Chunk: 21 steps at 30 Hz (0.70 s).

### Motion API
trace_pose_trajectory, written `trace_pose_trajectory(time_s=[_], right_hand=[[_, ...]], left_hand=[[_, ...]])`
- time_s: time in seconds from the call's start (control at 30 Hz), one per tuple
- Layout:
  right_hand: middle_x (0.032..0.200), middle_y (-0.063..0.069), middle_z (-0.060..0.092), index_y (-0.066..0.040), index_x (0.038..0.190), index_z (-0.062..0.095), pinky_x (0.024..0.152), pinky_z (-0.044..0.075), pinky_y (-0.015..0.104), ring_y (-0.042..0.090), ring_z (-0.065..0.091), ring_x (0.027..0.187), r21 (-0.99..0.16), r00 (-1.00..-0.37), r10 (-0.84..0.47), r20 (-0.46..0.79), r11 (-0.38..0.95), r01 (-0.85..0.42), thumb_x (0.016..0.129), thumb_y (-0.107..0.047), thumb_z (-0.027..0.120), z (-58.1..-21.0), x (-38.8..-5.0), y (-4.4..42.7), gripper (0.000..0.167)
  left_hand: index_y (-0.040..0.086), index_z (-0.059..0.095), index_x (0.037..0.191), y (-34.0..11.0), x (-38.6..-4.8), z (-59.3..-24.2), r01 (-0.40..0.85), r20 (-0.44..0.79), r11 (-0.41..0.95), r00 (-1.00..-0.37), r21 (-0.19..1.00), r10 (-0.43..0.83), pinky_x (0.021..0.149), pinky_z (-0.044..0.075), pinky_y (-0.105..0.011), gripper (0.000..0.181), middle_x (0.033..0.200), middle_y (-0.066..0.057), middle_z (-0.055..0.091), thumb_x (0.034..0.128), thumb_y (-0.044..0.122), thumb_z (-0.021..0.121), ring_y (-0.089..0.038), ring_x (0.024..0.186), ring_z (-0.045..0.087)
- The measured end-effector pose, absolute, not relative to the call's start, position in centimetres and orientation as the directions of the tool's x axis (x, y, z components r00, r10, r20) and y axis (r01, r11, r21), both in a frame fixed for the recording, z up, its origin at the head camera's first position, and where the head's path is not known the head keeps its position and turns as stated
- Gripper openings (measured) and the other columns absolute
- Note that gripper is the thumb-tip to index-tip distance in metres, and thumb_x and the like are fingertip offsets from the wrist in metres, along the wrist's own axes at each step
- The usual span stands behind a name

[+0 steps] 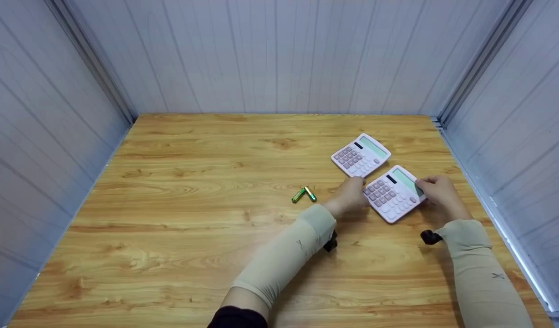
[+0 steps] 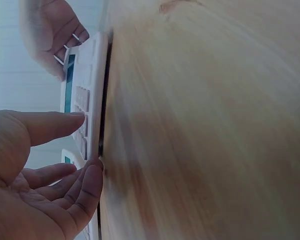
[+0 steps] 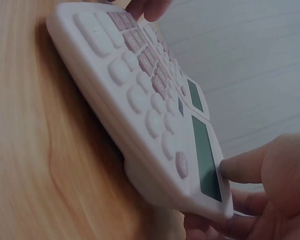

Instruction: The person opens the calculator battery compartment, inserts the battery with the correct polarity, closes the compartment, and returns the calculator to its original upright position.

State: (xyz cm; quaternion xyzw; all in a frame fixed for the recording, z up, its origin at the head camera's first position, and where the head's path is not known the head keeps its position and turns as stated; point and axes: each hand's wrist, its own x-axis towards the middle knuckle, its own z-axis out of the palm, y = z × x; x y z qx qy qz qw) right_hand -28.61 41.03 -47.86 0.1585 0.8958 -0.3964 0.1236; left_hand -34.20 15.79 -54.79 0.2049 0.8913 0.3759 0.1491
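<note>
A pink calculator [image 1: 390, 196] with a grey-green display lies face up at the right of the table, turned at an angle. My right hand [image 1: 442, 195] grips its display end; in the right wrist view the thumb is on the top edge and the fingers [image 3: 245, 227] go underneath. At the opposite, keypad end, my left hand [image 1: 350, 195] holds the calculator's edge, thumb over the keys and fingertips at the rim in the left wrist view. A second, similar calculator [image 1: 362, 154] lies just behind, its near corner close to my left hand.
Two green and gold batteries, one [image 1: 298, 196] beside the other [image 1: 310, 194], lie on the wooden table [image 1: 179, 218] left of my left hand. Pale panel walls [image 1: 279, 54] enclose the table at the back and both sides, the right one near my right arm.
</note>
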Motion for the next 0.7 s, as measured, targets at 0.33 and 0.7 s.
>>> trace_pose_trajectory(time_s=[0.33, 0.7], right_hand=[[0.148, 0.027, 0.05, 0.012, 0.156, 0.046, 0.092, 0.054, 0.034, 0.031, 0.05, 0.123, -0.658, -0.897, 0.195, -0.397, 0.621, 0.426, 0.115, -0.03, 0.04, -47.8, -28.8, 40.6, 0.059], [0.155, 0.037, 0.048, 0.015, 0.156, 0.043, 0.108, 0.053, 0.045, 0.038, 0.051, 0.132, -0.653, -0.926, 0.193, -0.326, 0.662, 0.368, 0.117, -0.03, 0.038, -47.8, -28.6, 40.2, 0.06]], left_hand=[[0.012, 0.06, 0.086, 16.5, -35.2, -56.3, 0.375, -0.066, 0.685, -0.849, 0.625, 0.524, 0.058, 0.045, -0.027, 0.016, 0.08, 0.003, 0.056, 0.0846, 0.004, 0.074, -0.016, 0.072, 0.053], [0.015, 0.057, 0.075, 16.6, -35.5, -56.2, 0.373, -0.084, 0.7, -0.847, 0.609, 0.524, 0.054, 0.042, -0.029, 0.023, 0.072, 0.005, 0.052, 0.0851, 0.002, 0.073, -0.015, 0.067, 0.05]])
